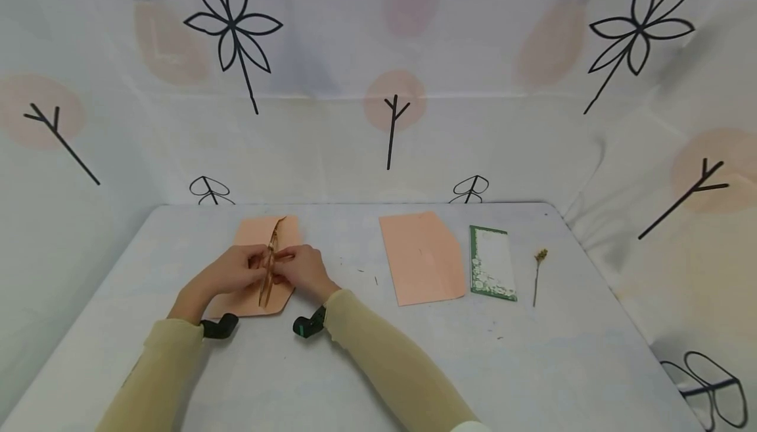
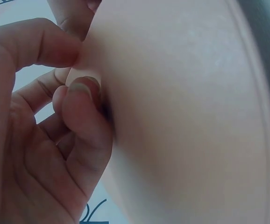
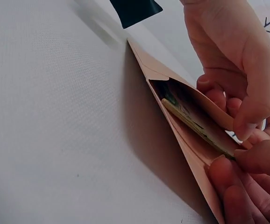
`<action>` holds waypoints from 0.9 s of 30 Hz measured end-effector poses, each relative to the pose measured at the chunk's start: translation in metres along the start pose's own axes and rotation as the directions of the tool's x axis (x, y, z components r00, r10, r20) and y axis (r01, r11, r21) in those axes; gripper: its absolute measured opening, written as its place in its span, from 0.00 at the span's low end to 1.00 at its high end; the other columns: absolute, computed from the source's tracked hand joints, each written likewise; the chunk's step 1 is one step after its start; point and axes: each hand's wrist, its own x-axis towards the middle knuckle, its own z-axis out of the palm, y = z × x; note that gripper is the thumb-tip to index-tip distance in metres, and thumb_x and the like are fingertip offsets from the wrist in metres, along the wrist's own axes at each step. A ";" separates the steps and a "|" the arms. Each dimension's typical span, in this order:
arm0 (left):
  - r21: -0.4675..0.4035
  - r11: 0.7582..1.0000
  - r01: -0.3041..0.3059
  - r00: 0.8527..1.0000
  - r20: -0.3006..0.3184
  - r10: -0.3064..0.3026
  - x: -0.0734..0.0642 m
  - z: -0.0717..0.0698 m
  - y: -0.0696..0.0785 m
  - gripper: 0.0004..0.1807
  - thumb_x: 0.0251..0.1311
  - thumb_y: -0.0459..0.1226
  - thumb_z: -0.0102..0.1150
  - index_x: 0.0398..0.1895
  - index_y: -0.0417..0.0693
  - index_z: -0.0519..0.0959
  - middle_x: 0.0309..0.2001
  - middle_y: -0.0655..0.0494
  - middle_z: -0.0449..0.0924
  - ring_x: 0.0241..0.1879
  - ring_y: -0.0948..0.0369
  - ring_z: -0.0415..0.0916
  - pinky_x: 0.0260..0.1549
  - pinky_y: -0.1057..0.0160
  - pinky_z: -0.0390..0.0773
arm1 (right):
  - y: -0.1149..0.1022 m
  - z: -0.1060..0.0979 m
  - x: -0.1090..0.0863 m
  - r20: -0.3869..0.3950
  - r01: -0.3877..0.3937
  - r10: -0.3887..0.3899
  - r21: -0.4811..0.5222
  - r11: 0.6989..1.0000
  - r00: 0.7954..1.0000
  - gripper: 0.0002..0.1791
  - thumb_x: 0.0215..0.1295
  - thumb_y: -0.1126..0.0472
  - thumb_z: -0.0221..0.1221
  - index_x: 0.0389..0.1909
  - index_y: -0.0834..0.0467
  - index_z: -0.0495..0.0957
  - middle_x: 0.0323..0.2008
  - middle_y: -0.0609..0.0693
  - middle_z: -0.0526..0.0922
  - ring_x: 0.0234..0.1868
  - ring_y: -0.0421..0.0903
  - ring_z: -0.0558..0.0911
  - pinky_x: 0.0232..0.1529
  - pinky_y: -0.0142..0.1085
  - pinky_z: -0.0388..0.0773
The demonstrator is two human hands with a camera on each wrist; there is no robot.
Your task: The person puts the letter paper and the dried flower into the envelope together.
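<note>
A peach paper envelope (image 1: 251,231) stands with its mouth held apart between both hands on the left side of the table. My left hand (image 1: 236,269) pinches one edge of it; in the left wrist view, the thumb (image 2: 86,109) and curled fingers press at that edge. A thin greenish-tan stem (image 3: 195,127) lies along the mouth in the right wrist view, and my right hand (image 1: 304,267) pinches its end. Behind the stem, something dark and green (image 3: 172,95) shows inside the envelope. The rest of the contents is hidden by paper and fingers.
Right of the hands lie a second peach envelope (image 1: 422,261), a white card with a green floral border (image 1: 493,264) and a dried flower sprig (image 1: 538,271). Tiny dark bits are scattered on the white table (image 1: 384,366). Printed cloth hangs behind it.
</note>
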 end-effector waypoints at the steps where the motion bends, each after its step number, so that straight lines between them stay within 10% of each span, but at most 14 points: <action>1: 0.000 1.000 0.000 1.000 0.004 0.000 0.000 0.000 0.000 0.03 0.56 0.31 0.56 0.31 0.46 0.72 0.21 0.58 0.65 0.22 0.60 0.64 0.22 0.66 0.62 | 0.000 0.000 0.000 -0.001 0.003 -0.003 -0.007 1.000 1.000 0.13 0.62 0.57 0.68 0.45 0.58 0.86 0.19 0.44 0.84 0.22 0.38 0.84 0.26 0.28 0.74; 16: -0.005 1.000 0.003 1.000 0.013 -0.003 -0.001 0.001 0.000 0.02 0.57 0.32 0.55 0.32 0.44 0.73 0.20 0.58 0.65 0.20 0.61 0.64 0.21 0.66 0.62 | -0.001 0.002 -0.001 -0.003 0.018 -0.019 -0.060 0.998 1.000 0.09 0.59 0.58 0.70 0.40 0.54 0.89 0.16 0.43 0.83 0.21 0.36 0.83 0.25 0.26 0.72; 27: 0.005 1.000 0.001 1.000 -0.018 0.000 -0.002 0.001 0.001 0.06 0.60 0.31 0.58 0.29 0.49 0.72 0.21 0.58 0.65 0.22 0.60 0.65 0.22 0.65 0.62 | 0.002 0.002 0.001 0.008 0.068 -0.067 -0.184 0.981 0.998 0.22 0.59 0.60 0.70 0.56 0.50 0.84 0.19 0.38 0.81 0.21 0.34 0.78 0.24 0.26 0.69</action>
